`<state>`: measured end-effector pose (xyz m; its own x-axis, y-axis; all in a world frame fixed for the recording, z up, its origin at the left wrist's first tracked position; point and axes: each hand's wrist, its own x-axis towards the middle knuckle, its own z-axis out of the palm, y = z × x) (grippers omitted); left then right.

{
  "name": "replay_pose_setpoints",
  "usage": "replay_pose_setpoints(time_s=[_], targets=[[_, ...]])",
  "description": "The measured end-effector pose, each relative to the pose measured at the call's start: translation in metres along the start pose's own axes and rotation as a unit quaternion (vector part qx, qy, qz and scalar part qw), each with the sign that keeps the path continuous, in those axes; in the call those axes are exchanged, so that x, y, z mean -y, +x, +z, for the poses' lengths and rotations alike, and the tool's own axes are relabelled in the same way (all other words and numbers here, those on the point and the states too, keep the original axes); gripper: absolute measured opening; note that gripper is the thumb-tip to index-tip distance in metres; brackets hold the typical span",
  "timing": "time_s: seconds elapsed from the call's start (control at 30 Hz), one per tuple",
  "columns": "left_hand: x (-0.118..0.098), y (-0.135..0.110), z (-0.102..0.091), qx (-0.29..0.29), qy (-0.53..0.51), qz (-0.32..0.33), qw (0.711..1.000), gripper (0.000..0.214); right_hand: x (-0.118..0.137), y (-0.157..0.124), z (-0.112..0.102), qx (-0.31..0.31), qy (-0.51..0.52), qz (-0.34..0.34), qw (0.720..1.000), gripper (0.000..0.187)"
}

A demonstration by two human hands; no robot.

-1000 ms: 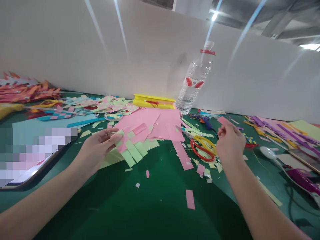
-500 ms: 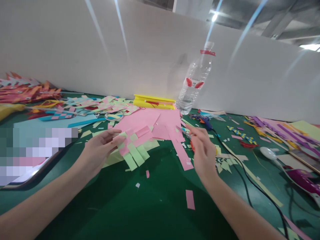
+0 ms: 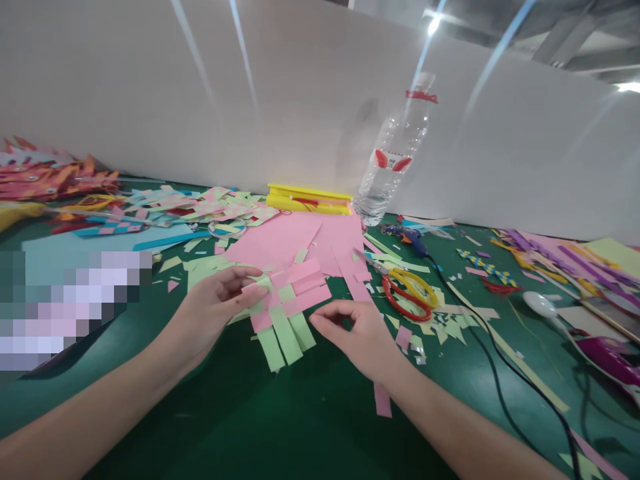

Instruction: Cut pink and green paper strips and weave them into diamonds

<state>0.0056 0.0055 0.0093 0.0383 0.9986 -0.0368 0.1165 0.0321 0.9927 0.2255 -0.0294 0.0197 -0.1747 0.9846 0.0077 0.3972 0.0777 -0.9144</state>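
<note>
Mat (image 3: 290, 303) pinched by left hand (image 3: 220, 312) is part-woven, green ends (image 3: 283, 341) free below the grip; right hand (image 3: 361, 335) empty beside it.

1. Left hand (image 3: 220, 310) pinches the left edge of a woven mat (image 3: 287, 310) of pink and green paper strips, which lies on the green table (image 3: 280, 413).
2. Right hand (image 3: 357, 333), fingers curled, is at the mat's right edge; grip unclear.
3. Pink sheets (image 3: 300, 243) lie just behind the mat.
4. Red-and-yellow scissors (image 3: 407, 293) lie right of the mat.
5. Water bottle (image 3: 395, 160) stands upright by the white wall.
</note>
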Motion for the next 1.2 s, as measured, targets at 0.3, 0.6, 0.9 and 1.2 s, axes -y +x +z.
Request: replay_pose_setpoints(time_s=[0.3, 0.6, 0.9, 1.2], targets=[[-0.005, 0.004, -0.007, -0.043, -0.050, -0.024, 0.997, 0.038, -0.019, 0.017, -0.024, -0.125, 0.044, 0.012, 0.991, 0.019], [-0.001, 0.010, -0.012, -0.048, -0.055, -0.027, 0.997, 0.034, -0.036, 0.043, -0.083, -0.386, 0.245, -0.032, 0.889, 0.029], [-0.003, 0.002, -0.001, -0.035, -0.042, 0.018, 0.998, 0.037, -0.002, -0.001, -0.005, -0.061, 0.034, -0.021, 0.997, 0.022], [0.007, 0.002, -0.001, 0.017, -0.015, 0.018, 1.000, 0.032, -0.005, 0.000, 0.007, 0.017, 0.056, -0.009, 0.998, 0.019]])
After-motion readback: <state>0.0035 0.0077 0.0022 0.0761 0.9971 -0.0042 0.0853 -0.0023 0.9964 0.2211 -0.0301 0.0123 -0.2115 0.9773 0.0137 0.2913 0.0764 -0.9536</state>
